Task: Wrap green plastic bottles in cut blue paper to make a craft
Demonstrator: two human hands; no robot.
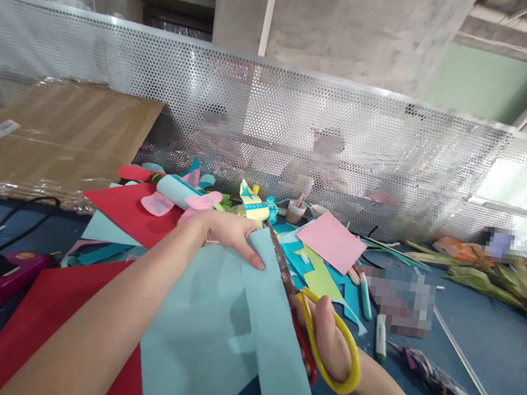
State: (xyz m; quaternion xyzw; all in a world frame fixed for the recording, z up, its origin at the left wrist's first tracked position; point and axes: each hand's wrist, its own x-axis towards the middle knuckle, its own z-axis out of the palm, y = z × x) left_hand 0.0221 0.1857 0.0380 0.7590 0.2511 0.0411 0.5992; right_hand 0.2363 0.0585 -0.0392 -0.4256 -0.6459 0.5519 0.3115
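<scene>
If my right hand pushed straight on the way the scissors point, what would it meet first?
The right hand holds yellow-handled scissors against the light blue paper sheet. Beyond the tips, it would probably meet the yellow and teal paper plane model first, though depth is unclear.

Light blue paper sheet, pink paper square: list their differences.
The light blue paper sheet is far larger than the pink paper square. The left hand holds the sheet; the square lies untouched. Yellow-handled scissors meet the sheet, not the square. Both are plain paper.
</scene>
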